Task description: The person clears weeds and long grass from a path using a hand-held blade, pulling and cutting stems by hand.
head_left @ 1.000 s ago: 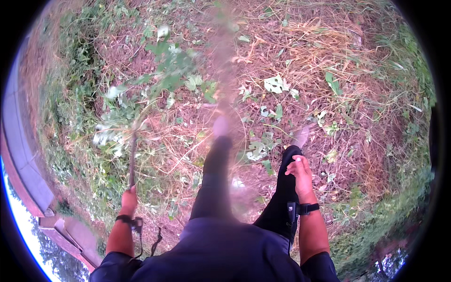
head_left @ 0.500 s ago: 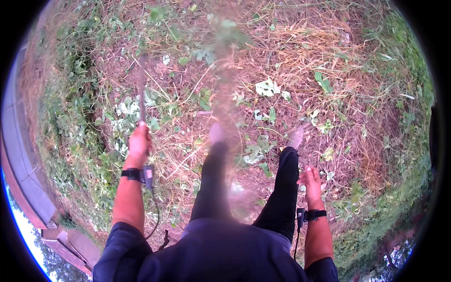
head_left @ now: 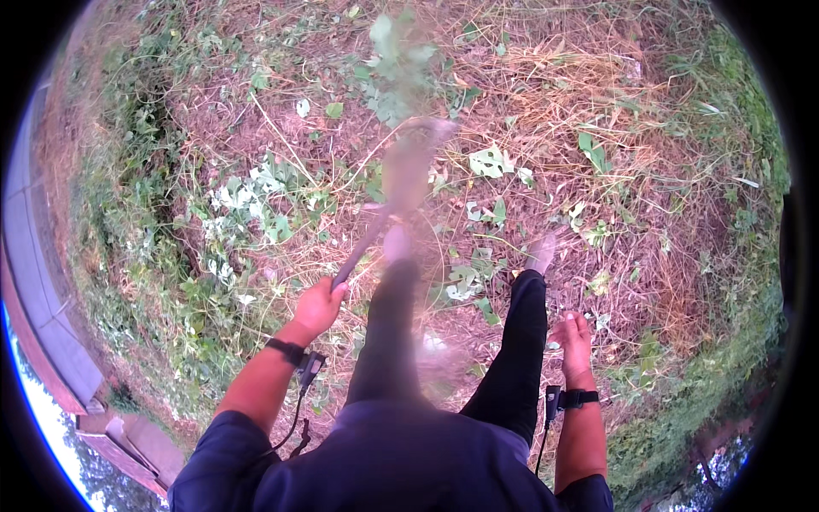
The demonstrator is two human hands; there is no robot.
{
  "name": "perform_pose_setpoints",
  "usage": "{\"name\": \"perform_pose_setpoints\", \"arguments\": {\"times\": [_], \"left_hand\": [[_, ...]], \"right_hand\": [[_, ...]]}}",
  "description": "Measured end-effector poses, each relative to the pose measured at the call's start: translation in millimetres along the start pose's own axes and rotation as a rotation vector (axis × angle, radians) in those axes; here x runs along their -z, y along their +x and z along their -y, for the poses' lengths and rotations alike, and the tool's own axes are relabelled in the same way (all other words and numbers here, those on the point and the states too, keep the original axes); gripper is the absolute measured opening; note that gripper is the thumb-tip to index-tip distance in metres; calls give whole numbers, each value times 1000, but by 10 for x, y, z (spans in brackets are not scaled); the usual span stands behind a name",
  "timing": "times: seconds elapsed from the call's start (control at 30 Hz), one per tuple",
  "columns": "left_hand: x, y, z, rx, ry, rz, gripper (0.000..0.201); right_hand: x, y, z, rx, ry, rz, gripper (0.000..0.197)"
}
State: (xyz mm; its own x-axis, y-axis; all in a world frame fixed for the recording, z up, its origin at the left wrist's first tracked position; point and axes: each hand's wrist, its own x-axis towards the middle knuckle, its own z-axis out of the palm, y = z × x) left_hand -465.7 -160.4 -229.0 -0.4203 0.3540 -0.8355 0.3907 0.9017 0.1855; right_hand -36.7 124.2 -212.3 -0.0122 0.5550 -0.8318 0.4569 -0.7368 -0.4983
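Observation:
My left hand [head_left: 317, 307] is wrapped round the handle of a sickle [head_left: 363, 243], held out ahead of my left leg and slanting up to the right. Its far part is blurred by a smear down the middle of the picture; a pale, curved end shows beyond it. Under and around the tool lie cut vines, broad green leaves [head_left: 490, 162] and dry stalks. Beside my right leg hangs my right hand [head_left: 575, 337], its fingers loosely bent, with nothing seen in it.
Leafy vines [head_left: 136, 213] grow thickly on the left. Dry straw [head_left: 554, 81] covers the ground at the far right, with green grass [head_left: 725, 358] along the right rim. My feet stand among the cuttings. A paved strip [head_left: 43, 282] runs along the left edge.
My left hand has swung right and toward me, turning the sickle from pointing straight ahead to slanting right. My right hand has shifted slightly, its fingers closer together.

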Motion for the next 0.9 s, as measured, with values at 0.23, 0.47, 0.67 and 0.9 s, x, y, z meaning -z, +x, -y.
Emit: {"name": "perform_pose_setpoints", "arguments": {"times": [0.23,0.47,0.67,0.9], "left_hand": [[95,317,332,113,200,-20,41],[100,-131,1131,261,-80,-262,45],[566,-774,1425,659,-625,-469,45],[1167,-1153,2001,749,-670,-937,58]], "right_hand": [[231,-3,-93,-13,-37,-26,28],[-773,-107,195,-90,-113,409,33],[-826,-20,182,-65,-115,410,30],[-211,237,134,-144,-134,189,31]]}}
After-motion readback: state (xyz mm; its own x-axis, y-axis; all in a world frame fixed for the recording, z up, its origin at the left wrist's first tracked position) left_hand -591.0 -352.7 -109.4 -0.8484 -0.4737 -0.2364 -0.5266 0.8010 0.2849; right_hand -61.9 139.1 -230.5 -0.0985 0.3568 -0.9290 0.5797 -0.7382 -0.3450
